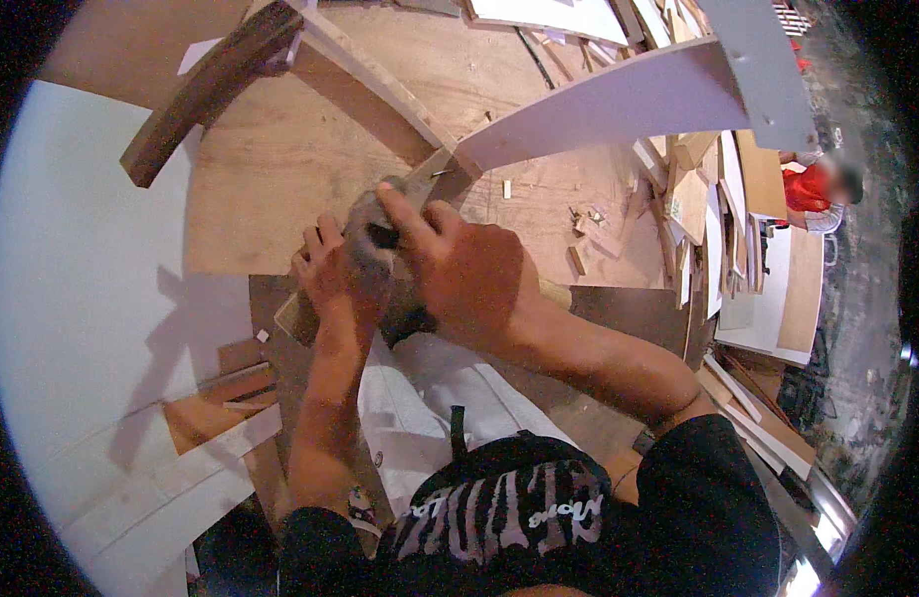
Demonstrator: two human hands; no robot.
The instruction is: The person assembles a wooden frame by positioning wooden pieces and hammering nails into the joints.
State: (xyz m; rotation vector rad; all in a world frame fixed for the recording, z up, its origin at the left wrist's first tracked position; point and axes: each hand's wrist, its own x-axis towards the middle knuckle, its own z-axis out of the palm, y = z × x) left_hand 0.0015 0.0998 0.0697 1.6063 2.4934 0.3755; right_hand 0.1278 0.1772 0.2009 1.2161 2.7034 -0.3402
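White panel (91, 259) beyond plywood sheet's (236, 224) left edge. Dark wooden beam (206, 99) slants across that sheet's far-left corner. Left hand (342, 279), at the near edge, curled against one flank of a dark grey tool (368, 214), kind unclear. Tool sits between both hands, over the near edge, left of its middle. Right hand (469, 274) clasps the other flank, index finger along its top. Just beyond, wooden strip (380, 85) meets pale curved board (599, 107). Offcuts (686, 204) heaped along right edge.
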